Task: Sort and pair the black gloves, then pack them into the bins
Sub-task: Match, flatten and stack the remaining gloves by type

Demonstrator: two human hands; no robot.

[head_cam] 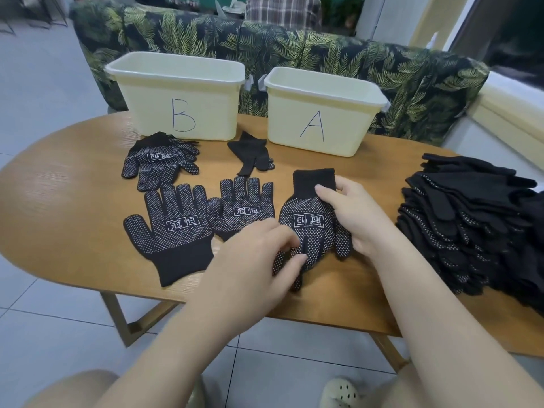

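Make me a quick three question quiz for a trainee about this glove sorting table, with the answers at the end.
1. True or false: the bin marked B stands to the right of the bin marked A in the picture.
2. Which way does the cuff of the held glove point: A) toward the bins, B) toward the person, C) toward the glove pile?
3. Fill in: the right hand grips the glove near its ____, while the left hand handles its fingers.

Key: 1 false; 2 A; 3 cuff.
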